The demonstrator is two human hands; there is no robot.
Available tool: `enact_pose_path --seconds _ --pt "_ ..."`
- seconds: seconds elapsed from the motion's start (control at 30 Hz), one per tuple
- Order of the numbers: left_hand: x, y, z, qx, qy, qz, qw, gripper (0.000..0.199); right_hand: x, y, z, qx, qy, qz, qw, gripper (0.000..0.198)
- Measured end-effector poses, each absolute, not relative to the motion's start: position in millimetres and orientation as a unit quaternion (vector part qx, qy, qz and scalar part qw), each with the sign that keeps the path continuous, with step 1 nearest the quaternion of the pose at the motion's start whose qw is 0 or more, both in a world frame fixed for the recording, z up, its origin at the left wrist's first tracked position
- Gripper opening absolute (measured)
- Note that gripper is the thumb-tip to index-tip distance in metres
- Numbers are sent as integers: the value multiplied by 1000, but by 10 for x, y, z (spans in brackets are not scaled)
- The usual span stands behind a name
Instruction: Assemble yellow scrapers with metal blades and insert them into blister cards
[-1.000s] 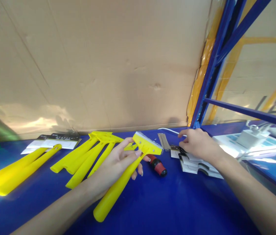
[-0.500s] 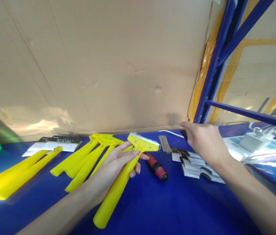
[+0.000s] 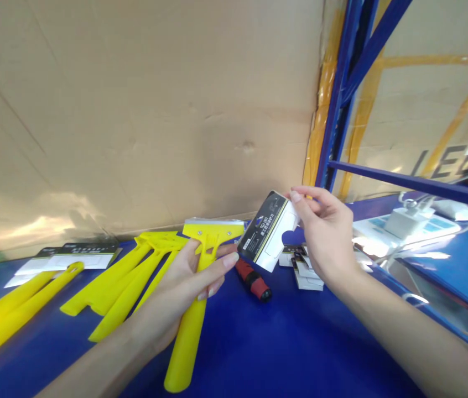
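My left hand (image 3: pixel 195 276) is closed around the neck of a yellow scraper (image 3: pixel 186 337), whose head with a metal edge points away from me. Between the fingertips of my right hand (image 3: pixel 321 232) is a black and white card sleeve (image 3: pixel 268 229) with a notch cut in one side. The sleeve is tilted, its lower left corner close to my left thumb and just right of the scraper head; whether they touch I cannot tell. A red and black screwdriver handle (image 3: pixel 254 281) lies on the blue table behind, partly covered by the sleeve.
Several yellow scrapers (image 3: pixel 130 276) lie left of my left hand, with more yellow handles (image 3: pixel 22 315) further left beside card sleeves (image 3: pixel 66 257). Other sleeves (image 3: pixel 306 272) sit under my right hand. A white adapter (image 3: pixel 404 221) with cables stands right, near a blue metal frame (image 3: pixel 336 105).
My right hand has turned and moved left, bringing the card sleeve into view beside the scraper. The scraper head in my left hand has swung left and now lies nearly level.
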State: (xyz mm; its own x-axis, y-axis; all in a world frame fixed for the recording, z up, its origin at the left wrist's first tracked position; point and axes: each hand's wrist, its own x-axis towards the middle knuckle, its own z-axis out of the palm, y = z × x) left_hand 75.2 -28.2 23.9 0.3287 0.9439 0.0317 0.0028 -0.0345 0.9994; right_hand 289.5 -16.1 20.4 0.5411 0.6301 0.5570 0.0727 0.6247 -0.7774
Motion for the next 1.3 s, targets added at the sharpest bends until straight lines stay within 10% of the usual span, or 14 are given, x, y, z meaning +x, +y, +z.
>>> enact_pose_path --seconds 0.23,0.7,1.13,1.3 --pt "797 -272 205 573 420 424 562 45 2756 -137 51 -388 -436 310 750 19" --pt "710 -168 218 525 424 500 543 44 2832 -252 157 -462 -676 52 572 33" --pt "564 -153 260 456 390 545 585 44 2787 -276 167 -369 -649 403 530 29" --pt "541 -159 233 457 376 540 598 41 2759 -318 109 -376 -730 202 533 14"
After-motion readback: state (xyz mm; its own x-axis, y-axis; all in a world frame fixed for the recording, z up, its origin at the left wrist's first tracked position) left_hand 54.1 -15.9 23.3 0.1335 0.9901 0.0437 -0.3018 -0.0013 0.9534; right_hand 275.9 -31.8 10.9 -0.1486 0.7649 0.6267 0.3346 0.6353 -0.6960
